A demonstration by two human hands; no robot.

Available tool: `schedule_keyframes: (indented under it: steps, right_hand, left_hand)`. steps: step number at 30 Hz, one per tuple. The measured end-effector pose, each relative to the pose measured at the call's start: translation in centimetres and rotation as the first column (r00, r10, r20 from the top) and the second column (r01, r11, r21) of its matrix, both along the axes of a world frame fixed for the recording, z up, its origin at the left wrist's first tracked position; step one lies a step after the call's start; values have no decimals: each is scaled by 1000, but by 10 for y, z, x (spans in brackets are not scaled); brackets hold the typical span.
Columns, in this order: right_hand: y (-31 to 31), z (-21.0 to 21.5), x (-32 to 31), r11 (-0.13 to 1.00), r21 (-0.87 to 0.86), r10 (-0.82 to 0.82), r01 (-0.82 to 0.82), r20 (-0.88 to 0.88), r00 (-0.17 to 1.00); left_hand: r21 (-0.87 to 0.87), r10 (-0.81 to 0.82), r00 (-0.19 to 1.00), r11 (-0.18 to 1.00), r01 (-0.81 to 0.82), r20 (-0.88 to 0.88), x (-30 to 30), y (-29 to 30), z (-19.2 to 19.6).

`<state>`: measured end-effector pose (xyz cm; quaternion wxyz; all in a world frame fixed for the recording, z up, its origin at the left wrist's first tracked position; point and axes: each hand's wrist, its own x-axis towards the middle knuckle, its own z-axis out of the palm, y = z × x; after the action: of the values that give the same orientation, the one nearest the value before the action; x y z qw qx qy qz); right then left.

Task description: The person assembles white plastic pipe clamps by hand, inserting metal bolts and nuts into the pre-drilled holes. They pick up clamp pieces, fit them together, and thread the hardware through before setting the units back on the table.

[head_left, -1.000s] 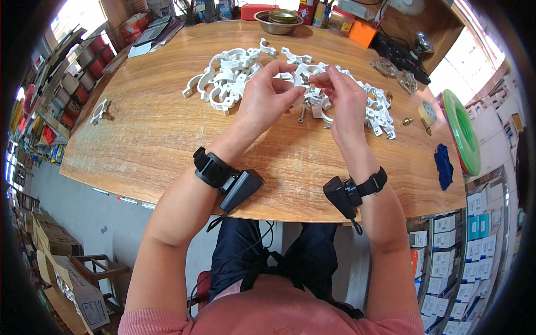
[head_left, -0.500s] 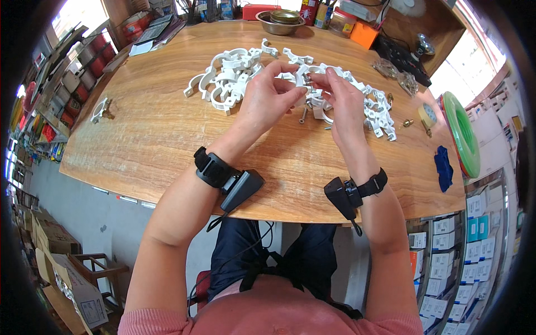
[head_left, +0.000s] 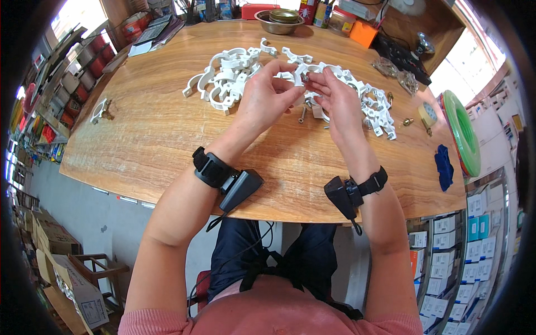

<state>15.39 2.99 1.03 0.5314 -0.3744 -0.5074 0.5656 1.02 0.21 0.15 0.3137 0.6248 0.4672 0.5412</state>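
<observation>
My left hand is closed, thumb and fingers pinching a white plastic pipe clamp half above the table. Against it, from the right, come the bent fingertips of my right hand. A small metal fastener glints at those fingertips; its exact shape is partly hidden. Behind and to the left of my left hand lies a pile of larger white clamp halves. Smaller white clamp pieces spread to the right of my right hand. Below the hands a loose metal screw lies on the wood.
An assembled white clamp with brass-coloured hardware lies far left. On the right are brass fittings, a tape roll, a dark blue cloth and a green coil. Metal bowls stand at the back.
My right hand has shifted slightly left, its fingertips now closer to the white clamp and the left fingers. My left hand has hardly moved.
</observation>
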Motion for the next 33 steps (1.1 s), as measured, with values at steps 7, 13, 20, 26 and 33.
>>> schedule_keyframes:
  steps: [7,13,20,26,33]
  right_hand:
    - [-4,2,0,991,126,-32,35,-22,999]
    - [0,-2,3,990,128,-57,62,-46,997]
    - [6,-8,1,988,-137,69,-63,35,997]
    - [10,-14,5,995,0,104,-104,1,995]
    - [6,-11,2,975,-149,165,-168,-28,986]
  left_hand:
    - [-15,2,1000,1000,-2,4,-1,-1,0]
    - [-20,-4,1000,1000,4,4,0,-2,2]
    - [-28,-48,997,998,50,67,-1,0,-1]
    - [-41,-52,998,998,54,44,0,-2,2]
    - [-36,-52,997,998,55,59,-2,-1,0]
